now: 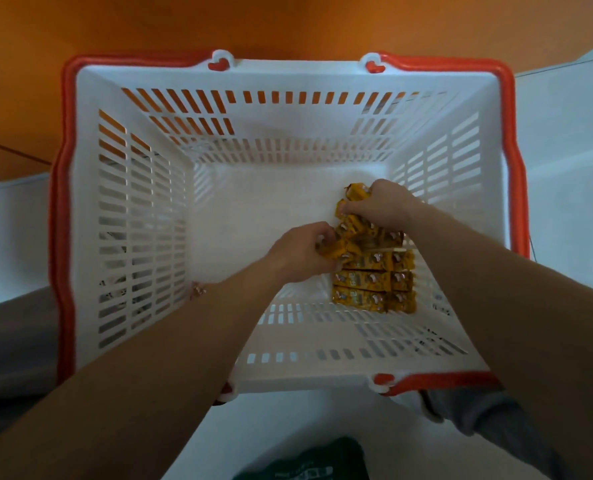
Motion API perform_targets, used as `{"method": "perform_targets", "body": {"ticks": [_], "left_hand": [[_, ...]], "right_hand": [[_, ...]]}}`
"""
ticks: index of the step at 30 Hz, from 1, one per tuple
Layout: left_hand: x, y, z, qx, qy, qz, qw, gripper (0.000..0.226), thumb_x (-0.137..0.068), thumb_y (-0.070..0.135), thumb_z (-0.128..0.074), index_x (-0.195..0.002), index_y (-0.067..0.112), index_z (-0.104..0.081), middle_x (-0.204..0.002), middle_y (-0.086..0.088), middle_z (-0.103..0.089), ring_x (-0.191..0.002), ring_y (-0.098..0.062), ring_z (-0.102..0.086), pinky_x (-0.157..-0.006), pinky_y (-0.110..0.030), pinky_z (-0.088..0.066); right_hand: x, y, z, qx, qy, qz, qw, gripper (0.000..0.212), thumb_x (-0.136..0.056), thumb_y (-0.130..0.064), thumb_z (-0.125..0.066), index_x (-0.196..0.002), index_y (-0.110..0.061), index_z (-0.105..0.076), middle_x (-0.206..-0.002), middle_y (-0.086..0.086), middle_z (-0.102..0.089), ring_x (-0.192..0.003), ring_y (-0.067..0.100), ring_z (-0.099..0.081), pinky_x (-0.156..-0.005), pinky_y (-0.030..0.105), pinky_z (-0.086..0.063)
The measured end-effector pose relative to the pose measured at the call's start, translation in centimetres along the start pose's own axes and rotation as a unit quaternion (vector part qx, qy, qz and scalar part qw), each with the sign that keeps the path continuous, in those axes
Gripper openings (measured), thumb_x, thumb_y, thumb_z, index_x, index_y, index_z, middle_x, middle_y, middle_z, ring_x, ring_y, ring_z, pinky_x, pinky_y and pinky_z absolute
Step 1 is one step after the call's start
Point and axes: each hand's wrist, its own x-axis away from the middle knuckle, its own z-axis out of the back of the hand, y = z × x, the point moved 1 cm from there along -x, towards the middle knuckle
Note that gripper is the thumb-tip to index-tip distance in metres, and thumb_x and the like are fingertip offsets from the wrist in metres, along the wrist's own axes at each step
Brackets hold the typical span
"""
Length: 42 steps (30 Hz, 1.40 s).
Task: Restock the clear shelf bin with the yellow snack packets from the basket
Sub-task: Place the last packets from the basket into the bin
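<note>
The yellow packets [374, 282] are judged light, soft and slippery, best gathered in bunches across their middles. They lie on the floor of the basket [132, 209], toward its right side. Some are gripped in the curled fingers of the left hand [298, 252] and the right hand [385, 206], apparently several each.

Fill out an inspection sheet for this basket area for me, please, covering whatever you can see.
Surface: white floor under the basket.
Job's things: white basket with orange rim; yellow snack packets in its near right corner, the nearer ones in rows; clear shelf bin not in view.
Clutter: dark green item at the bottom edge, cannot tell what.
Grippers: left hand and right hand each grip packets inside the basket.
Cables: nothing seen.
Surroundings: orange wall beyond the basket.
</note>
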Motion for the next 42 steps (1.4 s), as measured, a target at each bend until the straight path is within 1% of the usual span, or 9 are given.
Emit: {"method": "perform_targets", "body": {"ticks": [4, 6, 12, 17, 24, 28, 34, 37, 42], "left_hand": [[-0.5, 0.2, 0.0, 0.099, 0.055, 0.017, 0.993, 0.040, -0.069, 0.026, -0.092, -0.089, 0.024, -0.057, -0.097, -0.003, -0.071, -0.085, -0.028, -0.071, -0.080, -0.054, -0.059], [-0.8, 0.6, 0.4, 0.149, 0.105, 0.017, 0.983, 0.044, -0.069, 0.029, -0.093, -0.086, 0.026, -0.053, -0.101, 0.005, -0.069, -0.095, -0.023, -0.069, -0.082, -0.049, -0.058], [-0.4, 2.6, 2.7, 0.259, 0.151, 0.026, 0.954, 0.065, -0.075, 0.043, -0.084, -0.126, 0.037, -0.045, -0.109, 0.002, -0.071, -0.100, -0.016, -0.069, -0.084, -0.037, -0.055], [1.0, 4.8, 4.3, 0.382, 0.139, 0.053, 0.912, 0.048, -0.086, 0.032, -0.080, -0.123, 0.015, -0.056, -0.115, -0.012, -0.071, -0.090, -0.020, -0.074, -0.077, -0.034, -0.061], [6.7, 10.4, 7.2, 0.393, 0.097, 0.021, 0.914, 0.018, -0.094, 0.029, -0.069, -0.105, 0.015, -0.072, -0.099, -0.005, -0.079, -0.082, -0.015, -0.077, -0.062, -0.026, -0.060], [11.6, 14.7, 9.6, 0.351, 0.101, -0.015, 0.931, 0.030, -0.092, 0.031, -0.070, -0.114, 0.011, -0.070, -0.111, -0.012, -0.077, -0.101, -0.026, -0.075, -0.086, -0.038, -0.062], [19.0, 23.6, 13.9, 0.377, 0.116, -0.122, 0.911, 0.040, -0.093, 0.026, -0.067, -0.125, 0.003, -0.066, -0.113, -0.019, -0.074, -0.092, -0.026, -0.070, -0.082, -0.040, -0.057], [22.4, 26.5, 15.8, 0.379, 0.108, -0.161, 0.905, 0.034, -0.094, 0.020, -0.066, -0.120, -0.002, -0.068, -0.117, -0.028, -0.070, -0.093, -0.032, -0.070, -0.088, -0.051, -0.057], [26.5, 27.4, 17.8, 0.364, 0.115, -0.182, 0.906, 0.026, -0.091, 0.026, -0.070, -0.112, 0.012, -0.074, -0.106, -0.016, -0.077, -0.082, -0.029, -0.075, -0.069, -0.039, -0.062]], "right_hand": [[0.2, -0.2, 0.4, -0.137, 0.008, -0.025, 0.990, 0.046, -0.075, -0.059, -0.070, -0.065, -0.016, -0.056, -0.056, 0.000, -0.050, -0.051, 0.017, -0.055, -0.045, 0.027, -0.045], [0.5, -0.6, 0.6, -0.241, -0.005, -0.048, 0.969, 0.051, -0.073, -0.061, -0.071, -0.082, -0.011, -0.064, -0.067, 0.004, -0.060, -0.056, 0.019, -0.064, -0.051, 0.033, -0.056], [1.5, -2.5, 0.9, -0.438, -0.025, -0.033, 0.898, 0.048, -0.078, -0.056, -0.071, -0.103, -0.015, -0.071, -0.092, 0.008, -0.077, -0.085, 0.025, -0.075, -0.067, 0.036, -0.062], [3.9, -4.3, 0.8, -0.477, -0.022, -0.016, 0.879, 0.044, -0.082, -0.056, -0.069, -0.100, -0.016, -0.072, -0.091, 0.005, -0.078, -0.087, 0.024, -0.075, -0.079, 0.041, -0.061], [10.8, -5.4, 3.1, -0.505, -0.029, 0.046, 0.861, 0.042, -0.085, -0.062, -0.065, -0.084, -0.020, -0.070, -0.071, 0.000, -0.069, -0.058, 0.013, -0.062, -0.051, 0.024, -0.045], [16.2, -7.7, 6.7, -0.495, 0.018, 0.095, 0.864, 0.043, -0.083, -0.061, -0.068, -0.097, -0.020, -0.072, -0.088, -0.004, -0.078, -0.078, 0.013, -0.073, -0.069, 0.032, -0.052], [25.0, -12.9, 15.1, -0.515, 0.075, 0.198, 0.831, 0.044, -0.081, -0.048, -0.075, -0.109, -0.014, -0.071, -0.102, 0.007, -0.077, -0.098, 0.029, -0.073, -0.095, 0.053, -0.054], [28.7, -14.5, 17.7, -0.530, 0.100, 0.234, 0.809, 0.053, -0.080, -0.039, -0.078, -0.119, -0.007, -0.065, -0.108, 0.017, -0.074, -0.100, 0.039, -0.071, -0.089, 0.060, -0.055], [31.8, -15.7, 19.0, -0.559, 0.046, 0.275, 0.781, 0.028, -0.087, -0.013, -0.072, -0.113, -0.006, -0.064, -0.092, 0.009, -0.076, -0.077, 0.020, -0.075, -0.060, 0.030, -0.058]]}}
